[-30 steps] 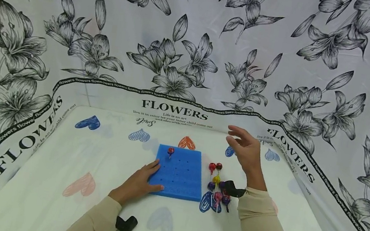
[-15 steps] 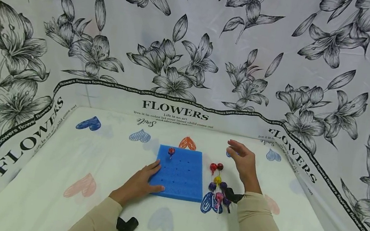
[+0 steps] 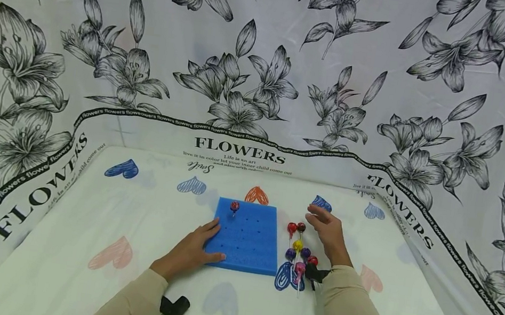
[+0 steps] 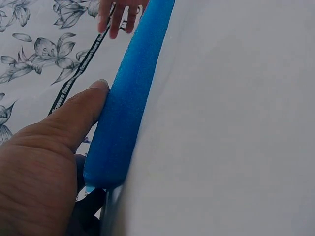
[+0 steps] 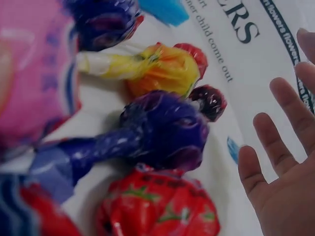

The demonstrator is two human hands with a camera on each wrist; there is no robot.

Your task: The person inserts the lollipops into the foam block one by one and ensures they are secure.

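A blue foam block with rows of small holes lies on the table. One red-wrapped lollipop stands upright near its back left corner. My left hand rests at the block's front left corner, fingers along the left side and thumb straight against the front edge. My right hand hovers with fingers apart and nothing held, just right of a loose group of lollipops. Among them are a yellow lollipop, a purple lollipop, a red lollipop and a pink lollipop.
A white tablecloth printed with hearts covers the table. Behind it hangs a flower-patterned curtain. A black wrist mount sticks out beside the left sleeve, and another mount by the right sleeve partly covers the lollipops.
My right hand has come down and nearer, towards the lollipops, and stays without anything in it. My left hand and the foam block have kept their place.
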